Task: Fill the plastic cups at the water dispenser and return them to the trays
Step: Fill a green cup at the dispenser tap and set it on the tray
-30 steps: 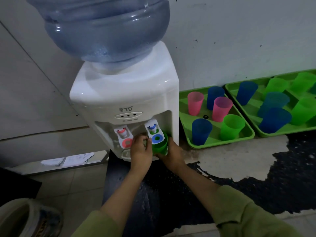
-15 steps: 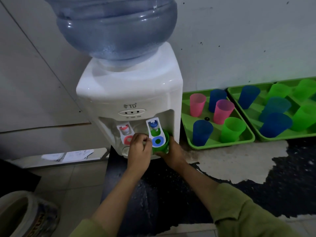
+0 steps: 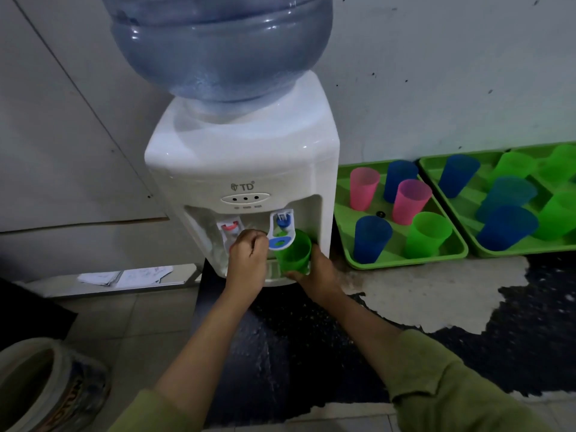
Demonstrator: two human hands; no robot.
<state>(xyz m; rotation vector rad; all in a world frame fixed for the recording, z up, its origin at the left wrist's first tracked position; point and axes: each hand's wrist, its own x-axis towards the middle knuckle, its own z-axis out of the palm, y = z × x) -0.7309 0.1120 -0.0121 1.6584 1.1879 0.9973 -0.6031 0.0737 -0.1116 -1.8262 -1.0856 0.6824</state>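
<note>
A white water dispenser (image 3: 249, 163) with a big blue bottle (image 3: 218, 45) on top stands on a dark counter. My right hand (image 3: 318, 272) holds a green cup (image 3: 294, 252) under the blue tap (image 3: 282, 230), tilted slightly to the right. My left hand (image 3: 247, 260) is closed at the left edge of the blue tap lever, between it and the red tap (image 3: 230, 230). To the right sit two green trays, the nearer tray (image 3: 405, 263) with pink, blue and green cups, the farther tray (image 3: 517, 252) with blue and green cups.
The dark counter (image 3: 467, 322) has a large pale worn patch in front of the trays. A pale bucket (image 3: 43, 385) stands on the tiled floor at lower left. Papers (image 3: 124, 275) lie on a ledge left of the dispenser. A white wall runs behind.
The green cup has come a little lower and farther right from under the blue tap. The view has shifted so the dispenser sits more central; both hands stay at the taps.
</note>
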